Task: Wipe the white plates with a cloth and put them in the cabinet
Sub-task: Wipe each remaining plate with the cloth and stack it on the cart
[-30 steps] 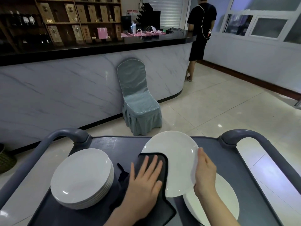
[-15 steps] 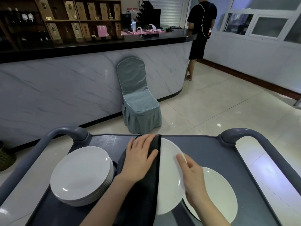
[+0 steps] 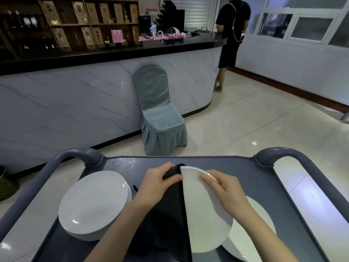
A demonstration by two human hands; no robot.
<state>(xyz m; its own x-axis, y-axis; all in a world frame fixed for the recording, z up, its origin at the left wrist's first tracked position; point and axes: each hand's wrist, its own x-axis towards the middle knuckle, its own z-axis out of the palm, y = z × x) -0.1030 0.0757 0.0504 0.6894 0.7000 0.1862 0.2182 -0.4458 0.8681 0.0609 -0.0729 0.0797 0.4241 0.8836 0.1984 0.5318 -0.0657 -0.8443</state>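
Plate (image 3: 204, 214) held tilted above a cart (image 3: 226, 165), its left half covered by a dark cloth (image 3: 170, 214).
Left hand (image 3: 160, 183) curls around the cloth at the plate's far rim; right hand (image 3: 224, 191) grasps the plate near the same rim, fingers bent over its white face. Beneath, at right, a second plate (image 3: 258, 224) lies flat on the cart; at left, apart from both hands, sits a stack of plates (image 3: 94, 201). Beyond the cart: a covered chair (image 3: 160, 114) against a marble-patterned counter (image 3: 75, 103), and a person (image 3: 230, 35) in black standing at the counter's far end.
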